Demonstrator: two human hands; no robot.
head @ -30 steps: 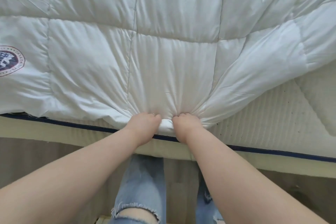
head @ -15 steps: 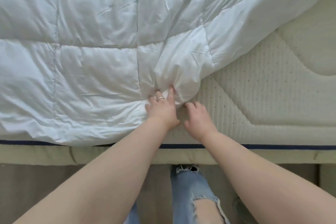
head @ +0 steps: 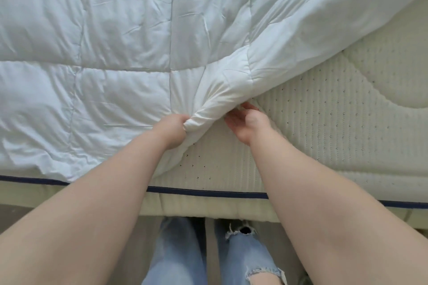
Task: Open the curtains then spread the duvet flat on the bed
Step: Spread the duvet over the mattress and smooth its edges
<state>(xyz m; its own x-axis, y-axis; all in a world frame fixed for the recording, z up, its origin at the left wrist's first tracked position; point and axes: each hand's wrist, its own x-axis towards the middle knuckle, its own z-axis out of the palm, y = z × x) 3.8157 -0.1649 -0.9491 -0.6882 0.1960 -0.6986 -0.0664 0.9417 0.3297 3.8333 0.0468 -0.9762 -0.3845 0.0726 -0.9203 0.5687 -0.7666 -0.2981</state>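
A white quilted duvet (head: 120,58) covers the left and upper part of the bed. Its near edge is bunched into a fold beside the bare cream mattress (head: 335,122). My left hand (head: 173,129) grips the bunched end of that fold in a fist. My right hand (head: 245,122) lies just right of the fold, palm turned up, with its fingertips reaching under the duvet's edge; what they touch there is hidden. The duvet's right edge runs diagonally up to the right and leaves the mattress's right side uncovered. No curtains are in view.
The mattress's front edge carries dark blue piping (head: 208,192). Below it are my legs in torn light-blue jeans (head: 176,252) on a grey-brown floor (head: 284,238).
My left hand went from resting flat on the duvet to gripping the bunched fold. My right hand turned palm up and moved right, to the fold's underside. The view shifted slightly right.
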